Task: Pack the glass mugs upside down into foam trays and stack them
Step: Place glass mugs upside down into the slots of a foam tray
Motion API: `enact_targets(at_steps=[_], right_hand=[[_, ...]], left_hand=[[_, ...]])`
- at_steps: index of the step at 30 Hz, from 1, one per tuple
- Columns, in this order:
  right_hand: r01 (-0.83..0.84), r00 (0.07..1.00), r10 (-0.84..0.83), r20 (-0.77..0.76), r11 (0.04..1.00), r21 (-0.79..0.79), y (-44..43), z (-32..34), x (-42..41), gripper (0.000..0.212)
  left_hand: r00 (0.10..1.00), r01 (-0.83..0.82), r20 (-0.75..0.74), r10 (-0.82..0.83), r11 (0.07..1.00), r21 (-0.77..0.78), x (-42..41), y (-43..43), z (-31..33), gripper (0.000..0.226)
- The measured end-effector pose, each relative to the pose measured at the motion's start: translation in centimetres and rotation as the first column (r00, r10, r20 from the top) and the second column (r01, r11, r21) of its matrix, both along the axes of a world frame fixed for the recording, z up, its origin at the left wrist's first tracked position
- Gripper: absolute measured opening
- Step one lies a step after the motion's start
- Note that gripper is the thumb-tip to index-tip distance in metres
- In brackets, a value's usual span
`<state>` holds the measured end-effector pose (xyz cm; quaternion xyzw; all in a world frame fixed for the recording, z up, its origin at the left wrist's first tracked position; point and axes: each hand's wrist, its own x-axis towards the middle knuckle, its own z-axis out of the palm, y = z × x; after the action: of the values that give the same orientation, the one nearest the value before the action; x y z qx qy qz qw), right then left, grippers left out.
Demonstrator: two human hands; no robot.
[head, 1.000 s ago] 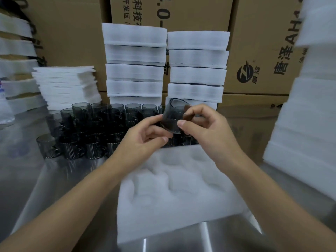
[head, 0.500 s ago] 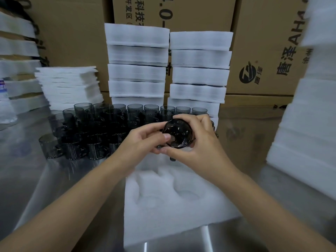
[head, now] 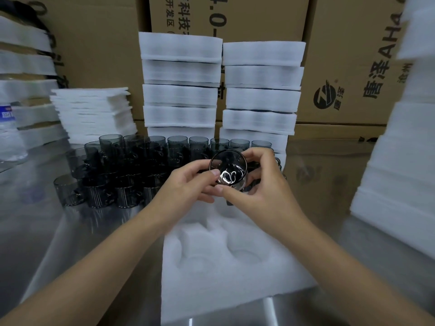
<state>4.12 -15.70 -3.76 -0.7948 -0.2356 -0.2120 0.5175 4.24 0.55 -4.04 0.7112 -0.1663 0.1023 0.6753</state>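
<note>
A dark smoked-glass mug (head: 227, 167) is held in the air between both hands, its round mouth tipped toward me. My left hand (head: 188, 187) pinches its left side with thumb and fingers. My right hand (head: 263, 184) curls round its right side and back. Just below lies a white foam tray (head: 230, 274) with round moulded pockets that hold no mugs. Several more mugs (head: 122, 170) stand upright in rows on the steel table behind my left hand.
Two tall stacks of packed foam trays (head: 180, 90) (head: 261, 90) rise behind the mugs. Flat foam sheets (head: 91, 114) are piled at the left, more foam (head: 400, 161) towers at the right. Cardboard boxes (head: 348, 67) form the back wall. A water bottle (head: 9, 135) stands far left.
The mug has been turned from nearly upright to mouth facing me and brought slightly lower, over the tray. Both hands stayed on it.
</note>
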Motion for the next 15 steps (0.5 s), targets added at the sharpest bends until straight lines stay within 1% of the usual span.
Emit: enact_targets(at_steps=[4, 8, 10, 13, 15], right_hand=[[0.003, 1.0, -0.002, 0.029, 1.0, -0.028, -0.1, 0.04, 0.02, 0.054], [-0.017, 1.0, 0.017, 0.02, 1.0, -0.008, -0.22, 0.01, -0.07, 0.05], [-0.025, 1.0, 0.025, 0.017, 1.0, -0.011, -0.25, -0.07, -0.05, 0.05], [-0.026, 1.0, 0.026, 0.014, 0.999, -0.021, -0.3, -0.1, 0.05, 0.049], [-0.028, 1.0, 0.028, 0.013, 0.999, -0.03, -0.3, -0.18, 0.1, 0.051]], left_hand=[[1.0, -0.008, 0.02, 0.008, 1.0, 0.017, -0.05, 0.15, -0.01, 0.019], [0.999, -0.003, 0.032, 0.003, 1.0, 0.026, 0.02, 0.09, -0.04, 0.02], [1.0, -0.002, 0.025, 0.001, 0.999, 0.032, 0.02, 0.09, 0.0, 0.03], [1.0, -0.001, 0.008, 0.001, 0.999, 0.044, 0.04, 0.12, 0.0, 0.052], [1.0, 0.002, 0.002, -0.002, 0.998, 0.059, 0.1, 0.15, -0.09, 0.053]])
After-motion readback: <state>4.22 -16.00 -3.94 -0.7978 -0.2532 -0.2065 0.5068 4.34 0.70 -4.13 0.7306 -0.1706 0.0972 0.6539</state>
